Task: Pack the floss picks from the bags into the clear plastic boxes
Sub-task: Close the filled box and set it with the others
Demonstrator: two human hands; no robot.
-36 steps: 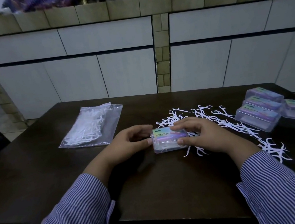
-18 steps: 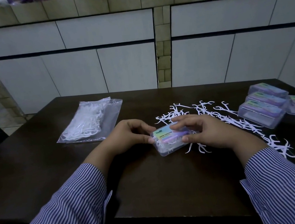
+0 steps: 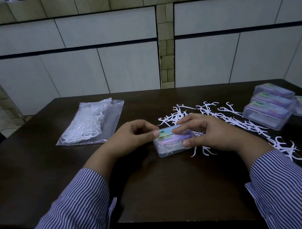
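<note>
From the head camera, your left hand (image 3: 135, 135) pinches the clear plastic box (image 3: 172, 143) at its left end, and your right hand (image 3: 207, 133) grips its right end, thumb on the near edge. The box sits on the dark table (image 3: 154, 185), beside the loose floss picks (image 3: 228, 118). It looks light, stiff and slick, so hold it by the short ends.

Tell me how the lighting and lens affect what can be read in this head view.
Head view: dim, bluish light; the dark table swallows shadow detail, while the white loose floss picks stand out. Wide-angle bending curves the wall tiles at the edges. The label on the clear box, held by the left hand and right hand, is only partly legible.
</note>
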